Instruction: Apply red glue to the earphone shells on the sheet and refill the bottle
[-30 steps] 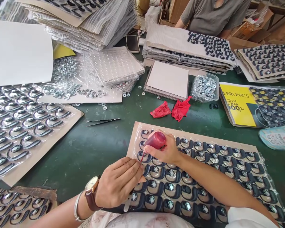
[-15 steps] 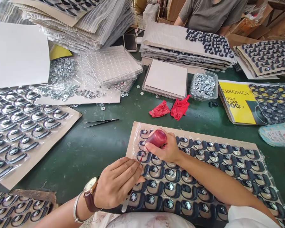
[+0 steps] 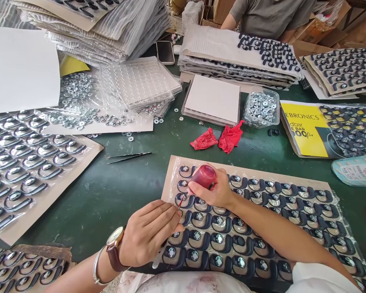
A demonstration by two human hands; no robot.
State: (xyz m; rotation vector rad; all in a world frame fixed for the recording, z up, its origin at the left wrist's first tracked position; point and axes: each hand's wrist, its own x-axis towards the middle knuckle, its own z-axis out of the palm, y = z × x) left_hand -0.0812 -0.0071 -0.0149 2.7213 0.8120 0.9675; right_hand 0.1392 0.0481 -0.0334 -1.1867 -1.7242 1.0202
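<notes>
A small red squeeze bottle [image 3: 203, 177] is in my right hand [image 3: 219, 191], its base tilted up and its lower end hidden by the fingers. My left hand [image 3: 154, 232] is closed around a slim tool [image 3: 157, 257]; a pale flat end shows below the palm and a thin red tip beyond the fingers. That tip is beside a black curved piece with a shiny stone [image 3: 183, 198], in the left part of the sheet. Rows of such pieces lie under clear film on the brown card sheet [image 3: 171, 167], beneath both hands.
Tweezers [image 3: 129, 157] and red crumpled scraps [image 3: 204, 139] lie on the green table [image 3: 116, 183]. Behind stand a clear tub of metal discs [image 3: 262, 109], a white card stack [image 3: 212, 97] and a phone [image 3: 165, 53]. Another person [image 3: 265, 18] sits opposite. More filled sheets [image 3: 27, 162] lie left.
The view has shifted very slightly. Both hands keep nearly the same place and the same grip, with the red tip still beside the same stone piece.
</notes>
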